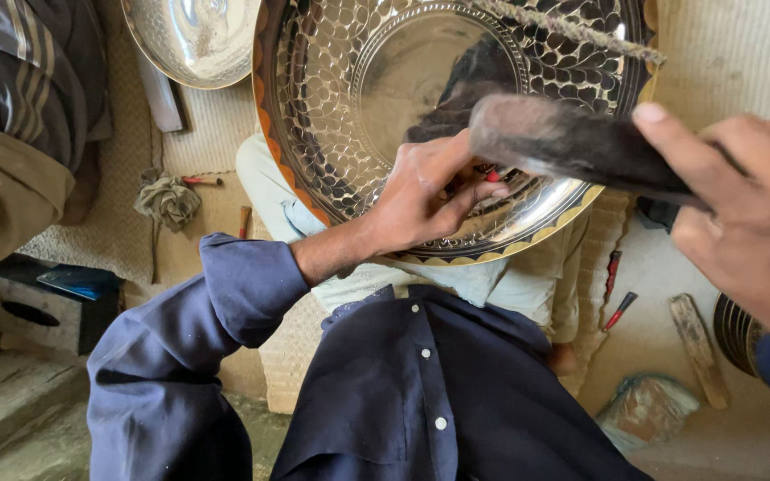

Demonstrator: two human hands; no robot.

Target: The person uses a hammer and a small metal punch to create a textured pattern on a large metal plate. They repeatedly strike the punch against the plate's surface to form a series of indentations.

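Note:
A large engraved metal plate (331,80) with a scale pattern and an orange-gold rim rests tilted on my lap. My left hand (425,191) presses against its lower part, fingers pinched around a small red-tipped tool (490,175) set on the metal. My right hand (750,214) is raised at the right, gripping a dark wooden mallet (563,142) whose blurred head hangs just above the left hand. The tip of the tool is hidden by my fingers.
A second shiny plate (193,36) lies at the top left. A crumpled rag (168,200), red-handled tools (618,310), a wooden stick (697,347) and stacked plates (734,331) lie on the mat. Another person's striped sleeve (20,80) is at the left.

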